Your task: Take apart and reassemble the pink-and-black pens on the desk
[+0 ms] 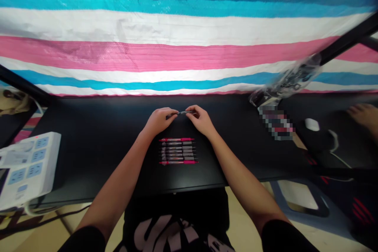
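Observation:
Both of my hands meet over the far half of the black table (pixel 97 145), pinching the two ends of one slim pen (pixel 182 113). Thumb and fingers of my left hand (pixel 161 119) close on its left end; my right hand (pixel 200 118) grips the right end the same way. The pen lies roughly level between them. Nearer to me, just below the hands, several pens (pixel 177 150) lie side by side in a neat stack of rows. The outermost ones at top and bottom are pink-red; those between look dark and grey.
A white power strip (pixel 44 165) stands at the left edge. On the right are a clear plastic bag (pixel 291 80), a blurred-out item (pixel 277 123) and a white mouse-like object (pixel 312 124). Another person's hand (pixel 363 114) rests at far right. A striped sheet (pixel 177 57) hangs behind.

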Demonstrator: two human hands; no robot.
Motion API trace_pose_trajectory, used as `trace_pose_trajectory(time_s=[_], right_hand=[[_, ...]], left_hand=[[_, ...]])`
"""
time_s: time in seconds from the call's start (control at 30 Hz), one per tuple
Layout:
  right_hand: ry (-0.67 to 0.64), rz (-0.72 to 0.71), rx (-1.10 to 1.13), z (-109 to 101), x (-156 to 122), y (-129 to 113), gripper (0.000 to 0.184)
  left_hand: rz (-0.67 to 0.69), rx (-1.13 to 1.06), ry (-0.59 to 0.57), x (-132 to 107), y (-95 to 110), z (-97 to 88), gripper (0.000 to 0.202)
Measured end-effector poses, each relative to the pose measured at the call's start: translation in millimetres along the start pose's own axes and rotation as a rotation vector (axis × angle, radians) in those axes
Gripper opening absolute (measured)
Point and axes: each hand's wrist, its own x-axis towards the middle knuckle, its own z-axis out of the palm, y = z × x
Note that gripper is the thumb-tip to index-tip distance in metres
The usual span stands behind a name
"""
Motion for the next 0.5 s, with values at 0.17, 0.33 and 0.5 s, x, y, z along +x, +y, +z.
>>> trace_pose_trajectory(time_s=[0.17,0.33,0.5], right_hand=[[-0.114,0.054,-0.109,-6.2,0.3,-5.9,0.039],[-0.104,0.054,0.018,-4.4,-1.1,-6.0,0.034],[-0.07,0.055,-0.09,-8.6,1.9,-5.7,0.025]], left_hand=[[0.034,-0.017,-0.003,-0.3,0.6,-1.6,0.018],[0.041,0.007,-0.008,-0.2,-0.7,-2.5,0.02],[0.04,0.007,-0.017,0.3,-0.9,0.0,0.019]])
